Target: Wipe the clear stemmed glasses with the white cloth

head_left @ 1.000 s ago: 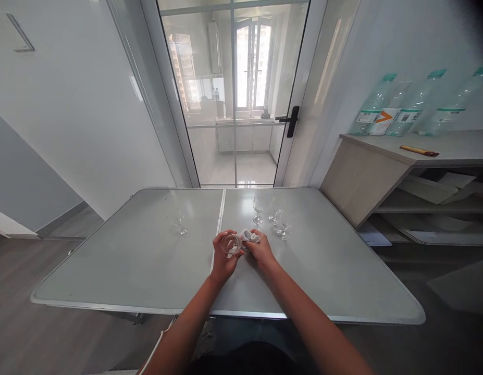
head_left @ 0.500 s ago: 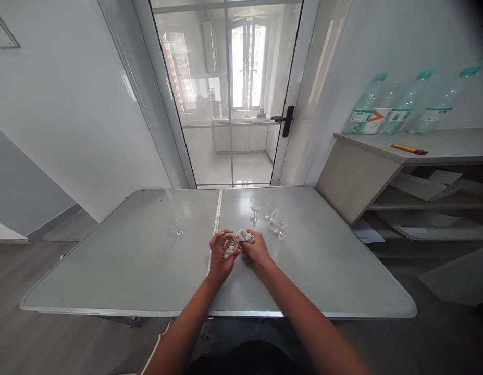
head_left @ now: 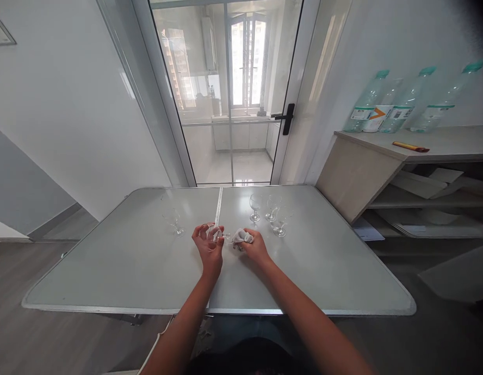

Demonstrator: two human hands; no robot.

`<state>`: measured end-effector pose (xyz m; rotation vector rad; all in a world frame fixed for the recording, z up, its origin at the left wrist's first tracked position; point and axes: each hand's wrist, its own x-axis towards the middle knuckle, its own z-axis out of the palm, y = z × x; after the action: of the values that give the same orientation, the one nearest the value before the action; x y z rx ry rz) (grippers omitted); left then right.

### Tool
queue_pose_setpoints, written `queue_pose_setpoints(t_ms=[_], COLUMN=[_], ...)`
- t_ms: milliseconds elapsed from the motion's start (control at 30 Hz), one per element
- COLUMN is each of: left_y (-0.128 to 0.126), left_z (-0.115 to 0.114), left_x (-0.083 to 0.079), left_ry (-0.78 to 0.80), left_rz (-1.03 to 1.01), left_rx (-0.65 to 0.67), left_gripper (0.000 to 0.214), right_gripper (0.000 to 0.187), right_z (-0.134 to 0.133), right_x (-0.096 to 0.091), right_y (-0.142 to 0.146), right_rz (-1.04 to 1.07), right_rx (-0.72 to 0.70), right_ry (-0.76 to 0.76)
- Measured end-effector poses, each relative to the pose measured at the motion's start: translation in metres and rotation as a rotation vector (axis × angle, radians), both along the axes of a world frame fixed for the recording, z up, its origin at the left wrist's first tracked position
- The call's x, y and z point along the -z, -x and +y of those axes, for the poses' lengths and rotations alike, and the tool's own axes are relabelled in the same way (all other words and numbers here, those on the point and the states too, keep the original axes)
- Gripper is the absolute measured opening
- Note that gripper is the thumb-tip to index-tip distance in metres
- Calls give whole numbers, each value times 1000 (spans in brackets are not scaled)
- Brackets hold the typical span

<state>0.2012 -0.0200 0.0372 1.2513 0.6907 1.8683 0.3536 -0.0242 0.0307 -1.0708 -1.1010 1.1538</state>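
Note:
My left hand (head_left: 210,250) is wrapped round the bowl of a clear stemmed glass (head_left: 213,233), which lies on its side in the air with its stem toward the right. A crumpled white cloth (head_left: 242,237) is gripped in my right hand (head_left: 258,247), beside the foot of that glass. The cloth covers part of the foot, and whether it presses on it I cannot tell. Beyond my right hand, three similar glasses stand upright: one glass (head_left: 255,208), another glass (head_left: 273,207) and a nearer glass (head_left: 281,224). Apart from them, a single glass (head_left: 177,223) stands left of my hands.
The grey folding table (head_left: 120,271) has a seam down its middle. A glass door (head_left: 202,151) with a black handle (head_left: 288,119) rises behind it. On the right, a shelf unit (head_left: 362,161) carries several plastic bottles (head_left: 397,117) and a yellow-red packet (head_left: 410,147).
My left hand has moved left and tipped the glass, whose mouth faced me before, onto its side. My right hand with the cloth stays almost in place, now farther from my left hand.

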Motion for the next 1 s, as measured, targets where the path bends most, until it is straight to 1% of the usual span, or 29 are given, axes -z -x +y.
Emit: queue_pose_setpoints(t_ms=[33,67,100,133,200,267,300,333,400,467,500,533,567,600,667,700,733,767,833,900,1000], left_y=[0,0,-1,-1,-3,-4,-4,-4,-3,0,2,3,4,3,-3,-10,-19,-29,-52,-74,-97], left_z=[1,2,3,4,4,4,4,5,6,8,9,11,13,15,20,22,25,27,33,38,45], left_x=[1,2,3,4,6,8,8,8,9,10,10,11,13,14,17,18,20,21,22,22,18], left_ry=[19,42,69,97,151,190,197,197,184,182,202,234,271,307,342,340,333,329,322,308,270], left_rz=[-18,-29,-31,-22,8,30,35,41,65,79,84,92,115,151,235,271,295,317,361,402,447], left_rx=[16,44,83,130,216,269,276,275,260,193,136,68,6,-31,-26,8,49,88,165,211,206], left_gripper=[62,62,62,62,62,62,62,62,62,65,66,68,69,70,69,68,68,68,68,69,69], right_gripper=[14,19,27,37,53,61,61,56,37,23,21,23,26,30,36,35,32,30,26,27,34], right_z=[-1,-2,-3,-5,-7,-7,-7,-6,-6,-10,-13,-17,-22,-26,-34,-36,-38,-38,-38,-37,-37], right_x=[-3,-6,-9,-12,-13,-10,-8,-7,-5,-6,-7,-7,-7,-6,-5,-3,-2,-1,2,5,9], right_y=[-1,-1,0,3,9,14,15,15,12,7,4,3,3,5,13,18,23,27,31,28,21], right_rz=[-13,-30,-48,-67,-144,-279,-366,-450,-551,-550,-534,-535,-570,-639,-813,-879,-916,-925,-907,-888,-853], right_rx=[53,90,97,69,-39,-105,-95,-69,2,157,255,332,369,357,244,200,186,200,246,281,317], right_ry=[-32,-75,-124,-173,-278,-360,-392,-417,-437,-489,-549,-644,-774,-926,-1216,-1327,-1402,-1445,-1463,-1419,-1325])
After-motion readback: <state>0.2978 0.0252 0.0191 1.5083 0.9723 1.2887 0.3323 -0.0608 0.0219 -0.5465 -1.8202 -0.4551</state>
